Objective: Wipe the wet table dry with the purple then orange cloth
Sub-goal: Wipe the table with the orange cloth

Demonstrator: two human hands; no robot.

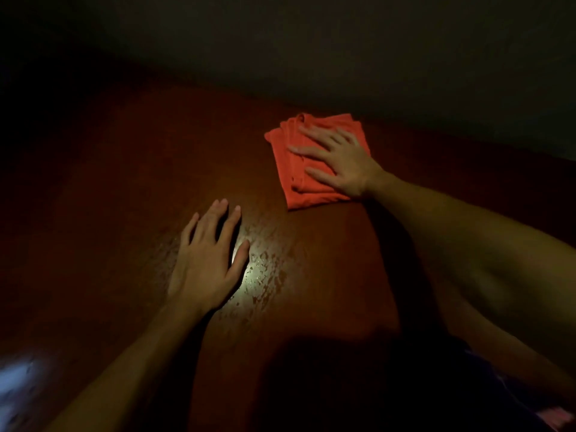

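A folded orange cloth (290, 169) lies on the dark reddish-brown table (124, 188), toward its far right. My right hand (336, 160) lies flat on top of the cloth, fingers spread, pressing it down. My left hand (208, 260) rests palm-down on the bare tabletop in the middle, fingers apart, holding nothing. Water droplets (265, 275) glisten on the table just right of my left hand. Something dark purple (486, 369) shows at the lower right under my right arm; I cannot tell whether it is the purple cloth.
The scene is dim. The table's far edge (436, 126) runs just behind the orange cloth, with darkness beyond. A bright bluish reflection (18, 378) shows at the lower left corner.
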